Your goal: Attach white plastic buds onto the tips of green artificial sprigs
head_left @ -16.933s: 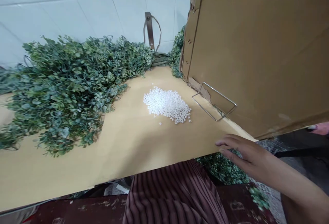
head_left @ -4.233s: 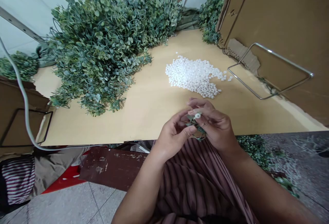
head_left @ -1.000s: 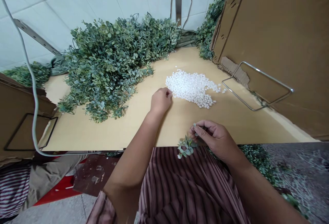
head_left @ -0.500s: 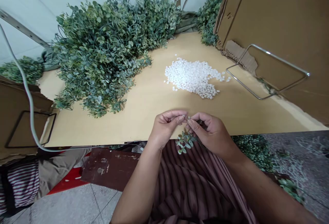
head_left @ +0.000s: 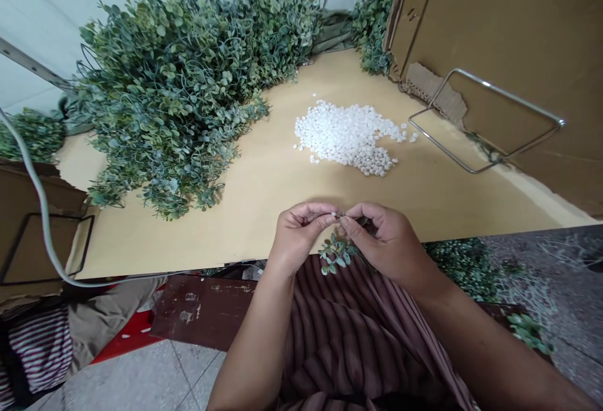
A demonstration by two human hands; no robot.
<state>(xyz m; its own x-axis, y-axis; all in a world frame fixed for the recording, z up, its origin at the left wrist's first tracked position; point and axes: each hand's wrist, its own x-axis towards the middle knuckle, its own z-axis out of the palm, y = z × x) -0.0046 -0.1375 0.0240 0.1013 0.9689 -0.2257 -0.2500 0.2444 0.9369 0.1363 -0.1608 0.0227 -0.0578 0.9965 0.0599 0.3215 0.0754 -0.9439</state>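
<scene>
My left hand [head_left: 301, 232] pinches a small white plastic bead [head_left: 334, 214] between thumb and forefinger, close to the other hand's fingertips. My right hand [head_left: 377, 232] is closed on the stem of an artificial leafy sprig [head_left: 338, 254], whose green leaves hang below the fingers over my lap. Both hands meet just above the table's front edge. Beyond them lies a loose pile of small white plastic pieces [head_left: 346, 134] on the tan tabletop [head_left: 264, 197]. The exact contact between bead and stem is too small to make out.
A large heap of artificial greenery [head_left: 174, 84] covers the table's left and back. Cardboard panels stand at both sides, the right one [head_left: 509, 34] with a metal wire frame [head_left: 485, 84] near it. A white cable [head_left: 40, 191] hangs at left. Another person's striped clothing [head_left: 40, 342] shows lower left.
The view has shifted slightly, so the table and heap appear moved left. The hands stay together, and the white bead at the left fingertips shows more plainly now.
</scene>
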